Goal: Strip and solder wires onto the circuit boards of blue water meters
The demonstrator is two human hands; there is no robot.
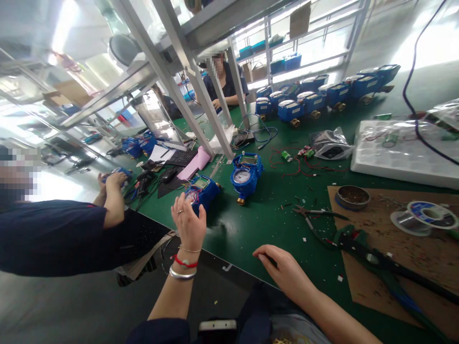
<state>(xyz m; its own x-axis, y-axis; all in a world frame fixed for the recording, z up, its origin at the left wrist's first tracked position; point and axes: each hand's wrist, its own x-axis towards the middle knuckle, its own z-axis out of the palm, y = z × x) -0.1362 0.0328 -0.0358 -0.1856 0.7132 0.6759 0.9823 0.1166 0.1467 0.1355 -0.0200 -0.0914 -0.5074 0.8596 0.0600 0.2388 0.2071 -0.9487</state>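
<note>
My left hand (189, 220), with a ring, a red string and a silver bangle, is at the near side of a blue meter (206, 195) with loose thin wires on it. Its fingers are raised and slightly apart, partly over the meter's dial; nothing is gripped in them. Another blue meter (246, 176), with a round dial and a brass fitting, stands just to the right. My right hand (281, 265) is over the green table's (236, 239) front edge, with fingers together and loosely bent. What lies under its fingers, if anything, is hidden.
Pliers (315, 217), a green-handled tool (373, 258), a solder spool (428, 215) and a round tin (353, 197) are at the right. Behind are several meters (290, 110), a foam tray (401, 162) and metal posts (186, 91). A person (53, 234) works at the left, another (227, 81) across.
</note>
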